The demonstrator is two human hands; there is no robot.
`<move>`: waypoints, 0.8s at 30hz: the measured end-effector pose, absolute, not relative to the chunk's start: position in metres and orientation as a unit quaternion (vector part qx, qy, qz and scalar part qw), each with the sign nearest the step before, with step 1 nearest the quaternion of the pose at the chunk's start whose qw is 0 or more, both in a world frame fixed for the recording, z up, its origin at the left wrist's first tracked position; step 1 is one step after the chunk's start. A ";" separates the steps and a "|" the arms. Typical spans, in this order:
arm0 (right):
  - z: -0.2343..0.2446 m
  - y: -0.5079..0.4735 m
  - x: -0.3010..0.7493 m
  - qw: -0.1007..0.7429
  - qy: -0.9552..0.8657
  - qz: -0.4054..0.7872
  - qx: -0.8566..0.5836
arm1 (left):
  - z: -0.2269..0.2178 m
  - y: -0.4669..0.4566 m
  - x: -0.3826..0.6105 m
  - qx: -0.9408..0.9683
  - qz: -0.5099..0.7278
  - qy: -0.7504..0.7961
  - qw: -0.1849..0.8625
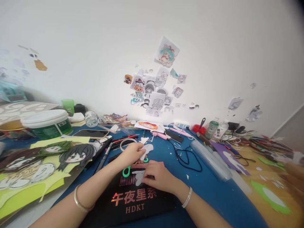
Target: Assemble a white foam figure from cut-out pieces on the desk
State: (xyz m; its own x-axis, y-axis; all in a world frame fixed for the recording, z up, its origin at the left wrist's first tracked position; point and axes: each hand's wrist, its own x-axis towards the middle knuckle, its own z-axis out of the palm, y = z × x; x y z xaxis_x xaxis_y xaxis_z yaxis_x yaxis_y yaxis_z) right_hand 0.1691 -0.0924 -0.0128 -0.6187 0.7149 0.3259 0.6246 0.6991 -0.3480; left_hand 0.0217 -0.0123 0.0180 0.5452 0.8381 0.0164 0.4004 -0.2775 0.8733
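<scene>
My left hand [131, 154] is closed in a pinch on a white paper cut-out [147, 148] held just above the blue table [201, 186]. My right hand [158, 176] rests with curled fingers on a second pale cut-out [139, 177] that lies on a black box [133, 202] with pink lettering. Green-handled scissors [126, 171] lie between the two hands, partly hidden under them. Each wrist wears a silver bangle.
Cartoon character cut-outs on yellow-green paper [35, 171] fill the left. A green tub [47, 123], a phone [91, 133], pens [123, 141], a tape ring, a clear tube [207, 160], bottles [212, 128] and a black cord [187, 158] crowd the back and right. Stickers [154, 91] cover the wall.
</scene>
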 end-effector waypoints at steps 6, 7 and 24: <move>-0.011 -0.090 0.161 0.222 -0.892 0.046 -0.390 | 0.019 -0.014 0.022 0.784 0.246 0.402 0.404; -0.012 -0.089 0.158 0.216 -0.891 0.033 -0.399 | 0.020 -0.014 0.022 0.790 0.246 0.403 0.390; -0.001 -0.082 0.137 0.051 -0.889 -0.105 -0.443 | 0.018 -0.007 0.014 0.801 0.272 0.414 0.336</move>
State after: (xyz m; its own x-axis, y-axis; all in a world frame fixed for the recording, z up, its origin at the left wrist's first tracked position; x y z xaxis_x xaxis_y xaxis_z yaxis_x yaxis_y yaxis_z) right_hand 0.1365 -0.0815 -0.0014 -0.6017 0.7775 0.1831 0.7987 0.5849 0.1410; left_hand 0.0143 -0.0066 0.0184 0.5081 0.8468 0.1575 0.4802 -0.4302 0.7644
